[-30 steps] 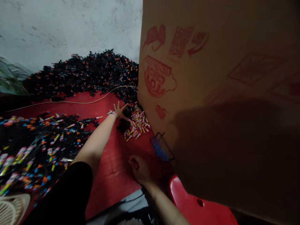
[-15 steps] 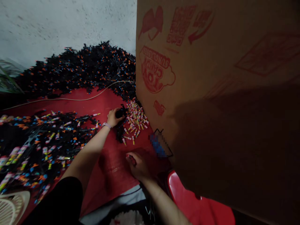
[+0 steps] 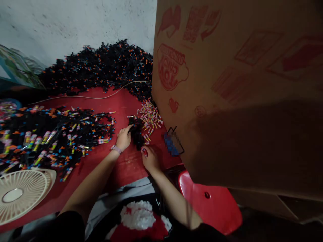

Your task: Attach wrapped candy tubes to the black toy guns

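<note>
My left hand (image 3: 123,138), a pale band on its wrist, is at the left edge of a small heap of black plastic toy pieces (image 3: 137,132). Its fingers close on one of the black pieces, which mostly hides under them. Just below the heap, my right hand (image 3: 151,160) is closed around a small red-and-pink tube (image 3: 144,152); its far end is covered by the fingers. Beyond the heap lies a pile of small pink and yellow candy tubes (image 3: 151,116), a few of them loose near my right hand.
A tall cardboard box (image 3: 214,141) walls off the right side. Black toys with tubes attached (image 3: 58,134) spread over the red sheet (image 3: 108,101) at left. A big black heap (image 3: 101,67) rests against the wall. A fan (image 3: 25,195) and red stool (image 3: 209,201) are nearby.
My left hand has drawn back toward me, and the black pieces now lie nearer. My right hand has moved up to the heap, still holding the tube. The view has shifted left.
</note>
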### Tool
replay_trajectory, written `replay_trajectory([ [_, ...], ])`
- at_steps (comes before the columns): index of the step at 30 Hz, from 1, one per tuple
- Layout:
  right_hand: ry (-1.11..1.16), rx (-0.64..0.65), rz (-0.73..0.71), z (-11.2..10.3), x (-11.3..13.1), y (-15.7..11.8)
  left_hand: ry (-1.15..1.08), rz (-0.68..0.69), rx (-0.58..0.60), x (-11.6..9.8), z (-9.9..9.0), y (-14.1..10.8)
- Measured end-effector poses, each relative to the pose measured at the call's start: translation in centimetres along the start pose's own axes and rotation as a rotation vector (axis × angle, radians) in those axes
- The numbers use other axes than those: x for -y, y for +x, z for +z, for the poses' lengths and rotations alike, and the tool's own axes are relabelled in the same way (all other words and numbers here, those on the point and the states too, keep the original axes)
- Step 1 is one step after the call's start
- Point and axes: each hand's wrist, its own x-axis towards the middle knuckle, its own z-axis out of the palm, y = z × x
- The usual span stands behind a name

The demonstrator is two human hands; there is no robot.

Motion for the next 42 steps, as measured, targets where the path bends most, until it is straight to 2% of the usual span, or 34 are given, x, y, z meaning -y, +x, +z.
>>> replay_trajectory([
  [4,0.041,-0.071,0.048,-0.2,-0.2,0.0,-0.139,0.015,-0.052,-0.4,-0.8,-4.4],
  [9,0.164,-0.109,0.150,-1.0,0.1,0.0,-0.423,-0.183,-0.246,-1.0,-1.5,-10.3],
  [12,0.266,-0.042,0.125,-1.4,1.4,-1.2,-0.728,-0.316,-0.279,-2.6,-2.2,-13.7],
  [15,0.391,0.077,0.063,-1.6,3.5,-3.1,-1.001,-0.439,-0.220,-5.1,-2.8,-16.4],
  [17,0.447,0.145,0.042,-1.5,4.9,-4.2,-1.103,-0.490,-0.174,-6.5,-2.9,-17.7],
  [20,0.484,0.155,0.057,-1.4,6.0,-4.8,-1.175,-0.580,-0.114,-7.6,-2.6,-18.5],
  [23,0.487,0.108,0.096,-1.3,5.7,-4.1,-1.237,-0.661,-0.115,-7.6,-2.4,-18.7],
  [26,0.489,0.070,0.115,-1.7,5.0,-3.3,-1.225,-0.623,-0.125,-7.3,-2.9,-18.8],
  [28,0.498,0.090,0.100,-2.0,4.9,-3.2,-1.148,-0.581,-0.132,-7.2,-3.3,-19.0],
  [30,0.502,0.149,0.074,-2.2,5.2,-3.6,-1.074,-0.560,-0.188,-7.2,-3.3,-19.1],
  [32,0.499,0.199,0.060,-2.1,5.9,-4.3,-1.048,-0.555,-0.302,-7.4,-2.9,-19.2],
  [34,0.504,0.212,0.066,-1.9,6.7,-5.1,-1.036,-0.552,-0.392,-7.9,-2.5,-19.2],
  [36,0.511,0.192,0.073,-1.7,7.4,-5.6,-0.995,-0.553,-0.416,-8.5,-2.5,-19.0],
  [39,0.467,0.158,0.026,-2.2,7.8,-5.8,-0.945,-0.590,-0.499,-9.3,-3.6,-18.6],
  [42,0.396,0.238,-0.089,-3.3,8.1,-5.6,-0.930,-0.615,-0.585,-10.3,-5.4,-18.2],
])
